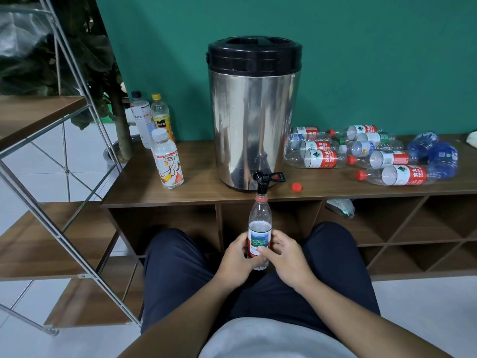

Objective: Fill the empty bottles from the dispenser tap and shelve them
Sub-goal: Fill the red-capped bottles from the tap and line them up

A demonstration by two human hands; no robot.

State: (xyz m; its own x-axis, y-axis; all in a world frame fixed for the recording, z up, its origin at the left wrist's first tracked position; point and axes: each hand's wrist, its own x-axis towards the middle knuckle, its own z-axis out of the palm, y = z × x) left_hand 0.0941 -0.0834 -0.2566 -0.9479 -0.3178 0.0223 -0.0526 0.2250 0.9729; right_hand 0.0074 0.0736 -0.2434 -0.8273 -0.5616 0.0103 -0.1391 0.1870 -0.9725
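One steel dispenser (254,112) standing on the wooden cabinet (201,192), lid on, contents hidden. Many empty bottles (371,153) lying right of it; three capped ones (160,135) standing left. Holding an uncapped bottle (259,228) upright under the tap (262,183), part-filled, left hand (236,259) and right hand (286,257) wrapping its lower half. Red cap (296,187) lying beside the dispenser.

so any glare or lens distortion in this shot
Head view: streaky reflections glare on the steel dispenser; wide-angle bending curves the metal rack at left; the bottle in both hands stays sharp, edges slightly soft.
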